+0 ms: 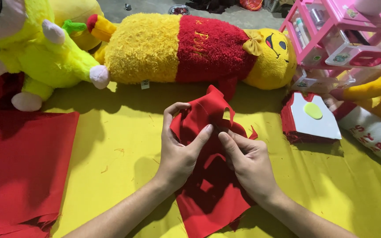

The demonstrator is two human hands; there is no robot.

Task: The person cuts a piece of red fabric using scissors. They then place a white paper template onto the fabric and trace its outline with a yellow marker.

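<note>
Fingers of both hands pinched a cut red felt piece (pixel 208 132) over the yellow cloth (pixel 111 154): left hand (pixel 179 150) gripped its raised edge, right hand (pixel 248 161) clamped the middle, holding the fabric taut and lifted for handling.

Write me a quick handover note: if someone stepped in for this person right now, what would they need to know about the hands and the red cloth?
Left hand: pinching the cut red fabric piece, fingers curled over its upper edge.
Right hand: gripping the same piece beside the left thumb.
The piece has cut-out openings; its lower part lies on the yellow cloth.
A stack of red fabric lies at left. A white pattern card tops a red pile at right.
A long yellow and red plush toy lies behind.
No finished pieces are visible.
</note>
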